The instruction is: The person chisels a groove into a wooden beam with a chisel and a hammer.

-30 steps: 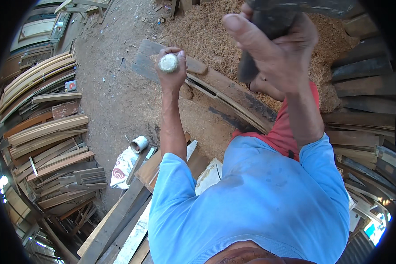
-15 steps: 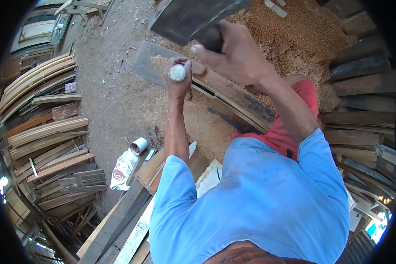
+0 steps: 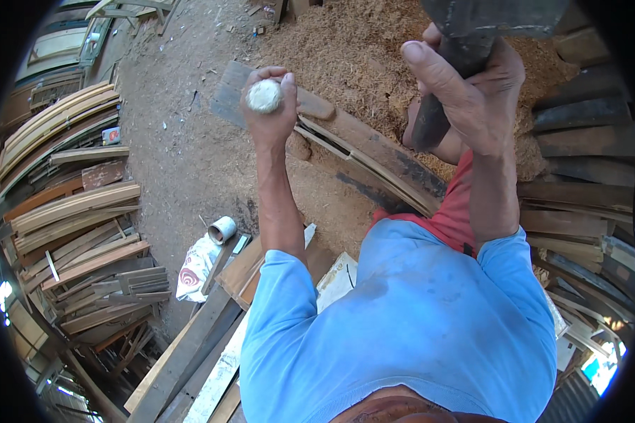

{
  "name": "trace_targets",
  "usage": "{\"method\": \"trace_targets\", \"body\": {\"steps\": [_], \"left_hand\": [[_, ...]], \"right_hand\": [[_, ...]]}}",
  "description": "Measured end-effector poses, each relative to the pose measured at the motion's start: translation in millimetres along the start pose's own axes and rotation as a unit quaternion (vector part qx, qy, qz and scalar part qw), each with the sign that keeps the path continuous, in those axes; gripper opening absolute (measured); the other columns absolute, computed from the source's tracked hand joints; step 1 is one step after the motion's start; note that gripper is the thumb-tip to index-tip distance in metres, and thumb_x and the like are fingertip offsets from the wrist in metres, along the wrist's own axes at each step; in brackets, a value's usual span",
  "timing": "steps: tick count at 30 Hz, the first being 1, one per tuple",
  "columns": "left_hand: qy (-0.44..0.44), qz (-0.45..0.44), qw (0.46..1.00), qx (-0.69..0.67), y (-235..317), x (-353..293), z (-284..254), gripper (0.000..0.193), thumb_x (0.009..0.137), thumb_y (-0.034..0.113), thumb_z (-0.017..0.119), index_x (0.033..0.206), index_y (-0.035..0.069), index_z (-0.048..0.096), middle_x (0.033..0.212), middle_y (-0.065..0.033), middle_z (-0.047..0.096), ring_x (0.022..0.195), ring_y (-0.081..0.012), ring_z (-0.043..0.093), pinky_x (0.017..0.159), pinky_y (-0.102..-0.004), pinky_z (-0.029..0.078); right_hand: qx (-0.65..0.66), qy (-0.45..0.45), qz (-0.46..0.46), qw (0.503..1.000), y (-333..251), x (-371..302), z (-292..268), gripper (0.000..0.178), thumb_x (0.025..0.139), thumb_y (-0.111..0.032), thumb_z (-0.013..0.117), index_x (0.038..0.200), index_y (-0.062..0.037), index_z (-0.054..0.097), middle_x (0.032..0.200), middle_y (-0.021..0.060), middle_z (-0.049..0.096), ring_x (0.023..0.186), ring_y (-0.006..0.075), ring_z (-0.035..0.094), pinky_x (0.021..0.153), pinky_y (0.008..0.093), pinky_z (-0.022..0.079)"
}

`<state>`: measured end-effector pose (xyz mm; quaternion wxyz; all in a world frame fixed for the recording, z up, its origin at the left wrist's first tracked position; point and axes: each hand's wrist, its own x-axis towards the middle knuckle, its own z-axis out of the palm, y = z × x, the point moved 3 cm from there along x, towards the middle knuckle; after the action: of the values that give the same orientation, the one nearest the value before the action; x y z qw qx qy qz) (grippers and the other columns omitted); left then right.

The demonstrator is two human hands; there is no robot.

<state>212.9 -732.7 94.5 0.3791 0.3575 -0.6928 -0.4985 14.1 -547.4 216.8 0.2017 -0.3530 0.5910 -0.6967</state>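
My left hand [image 3: 269, 116] is closed around an upright chisel [image 3: 264, 96]. Only the pale, round butt of its handle shows; the hand hides the blade. Beneath that hand a narrow wooden piece [image 3: 384, 180] with a dark slot along it lies slantwise over a wide, dusty plank [image 3: 395, 148], running toward my red shorts. In my right hand [image 3: 473, 113], raised at the upper right, is a mallet [image 3: 497, 17] with a dark, blocky head. Its dark handle [image 3: 430, 123] sticks out below my fingers. The mallet head is well apart from the chisel.
Brown shavings [image 3: 346, 53] cover the ground beyond the plank. Stacked boards line the left [image 3: 77, 201] and right [image 3: 571, 187]. Near my left elbow are a tin can [image 3: 222, 230], a white sack [image 3: 199, 264] and several long timbers [image 3: 190, 352].
My right hand has swung the mallet to the right, away from the chisel. My left hand, still around the chisel, has shifted slightly left and farther out.
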Motion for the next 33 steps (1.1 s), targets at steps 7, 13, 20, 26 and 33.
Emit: {"method": "trace_targets", "body": {"steps": [7, 13, 20, 26, 33], "left_hand": [[-0.005, -0.026, 0.998, 0.051, -20.8, 17.0, 4.5, 0.013, 0.09, 0.009, 0.074, 0.095, 0.002, 0.065, 0.074, -0.0022, 0.065, 0.063, -0.0092, 0.064, 0.057, -0.0244, 0.051], [0.001, 0.073, 0.987, 0.144, -46.5, 9.2, -4.1, 0.014, 0.093, 0.012, 0.071, 0.098, 0.0, 0.065, 0.078, -0.0035, 0.066, 0.06, -0.0108, 0.064, 0.054, -0.0253, 0.054], [-0.009, 0.139, 0.97, 0.197, -15.9, -18.3, 14.6, 0.011, 0.088, 0.006, 0.072, 0.096, 0.001, 0.068, 0.086, -0.0056, 0.067, 0.078, -0.0123, 0.065, 0.071, -0.0274, 0.052], [0.012, 0.052, 0.993, 0.103, -51.5, -43.3, -16.1, 0.011, 0.087, 0.004, 0.072, 0.097, 0.001, 0.067, 0.088, -0.0054, 0.065, 0.075, -0.0114, 0.062, 0.069, -0.0257, 0.051], [0.007, 0.144, 0.98, 0.14, -47.3, -35.6, -8.5, 0.019, 0.084, 0.005, 0.075, 0.1, 0.0, 0.067, 0.09, -0.0066, 0.067, 0.077, -0.0143, 0.063, 0.07, -0.0294, 0.052]], "right_hand": [[0.054, 0.083, 0.046, 0.994, -20.4, 1.4, 5.2, 0.025, 0.084, -0.016, 0.082, 0.093, -0.0023, 0.063, 0.073, -0.0012, 0.06, 0.059, 0.0057, 0.053, 0.054, 0.0241, 0.043], [-0.016, 0.054, 0.031, 0.998, -15.8, 11.9, 13.3, 0.028, 0.081, -0.016, 0.084, 0.092, -0.0015, 0.062, 0.073, -0.0008, 0.062, 0.058, 0.0072, 0.054, 0.053, 0.0248, 0.043], [-0.447, -0.309, -0.033, 0.839, 93.3, 4.3, 77.7, 0.028, 0.089, -0.023, 0.068, 0.109, -0.0039, 0.062, 0.079, 0.0183, 0.07, 0.071, 0.034, 0.07, 0.067, 0.0474, 0.056], [-0.208, -0.163, -0.123, 0.957, 28.9, 14.0, 67.0, 0.031, 0.087, -0.024, 0.07, 0.106, -0.0014, 0.062, 0.075, 0.0192, 0.067, 0.072, 0.0329, 0.071, 0.066, 0.045, 0.056], [-0.383, -0.29, -0.149, 0.864, 85.7, -1.1, 89.2, 0.036, 0.085, -0.025, 0.073, 0.109, -0.0012, 0.063, 0.078, 0.0197, 0.069, 0.074, 0.0371, 0.071, 0.067, 0.0468, 0.057]]}}
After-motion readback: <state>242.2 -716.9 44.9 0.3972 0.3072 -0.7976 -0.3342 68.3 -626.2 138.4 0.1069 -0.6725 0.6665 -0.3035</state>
